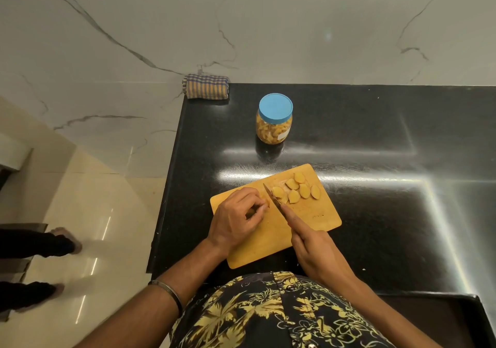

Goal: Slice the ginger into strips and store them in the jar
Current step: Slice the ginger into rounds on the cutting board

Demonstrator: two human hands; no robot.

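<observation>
Slicing with curled fingers right against the blade is where this could go sideways: the left hand point(236, 214) pinches what's left of the ginger point(264, 202), a small nub mostly hidden under the fingertips, and the knife point(273, 200) sits just beside them, so one slip on a shrinking piece probably means a nicked finger. Right hand point(314, 251) wraps the handle with the index finger stretched along the top, which helps control. Also, the board point(314, 213) lies on a glossy black counter point(375, 138) with nothing visible under it, so I'd guess it could skid under pressure. Cut slices point(296, 190) are flat yellow ovals, fanned out on the board right of the blade, not strips yet. Board looks like smooth pale wood with rounded corners. The jar point(274, 122) stands well behind the board, clear and roundish, blue lid on, already holding yellowish stuff. Folded checked cloth point(206, 86) at the back corner.
</observation>
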